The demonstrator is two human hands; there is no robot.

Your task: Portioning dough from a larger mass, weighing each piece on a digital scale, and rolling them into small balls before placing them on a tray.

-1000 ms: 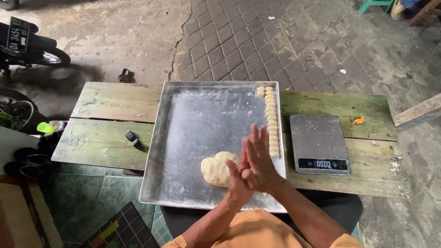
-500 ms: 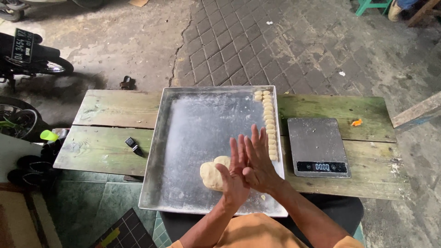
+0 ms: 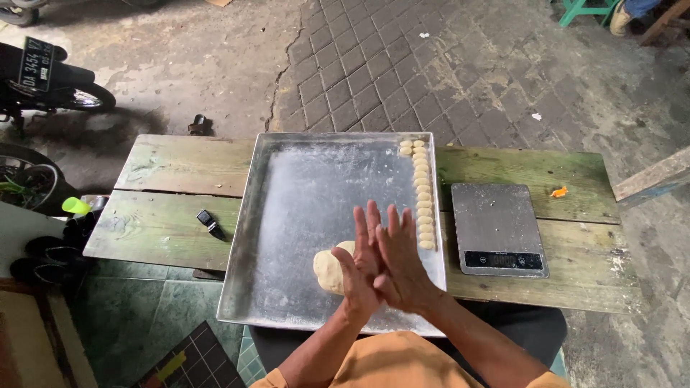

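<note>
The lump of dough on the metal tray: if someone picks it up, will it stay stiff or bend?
The dough lump looks soft and rounded, so it would probably sag and dent. The floured tray suggests it lifts without much sticking. It lies flattish, so it is unlikely to roll.

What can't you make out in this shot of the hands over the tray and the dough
- Head view: whatever is pressed between the left hand and right hand is hidden by the palms.
- Part of the dough lump is covered by the left hand.
- The tray near edge is partly behind the forearms.
- The scale display digits are too small.
- The small black thing on the table is too small to identify.
</note>
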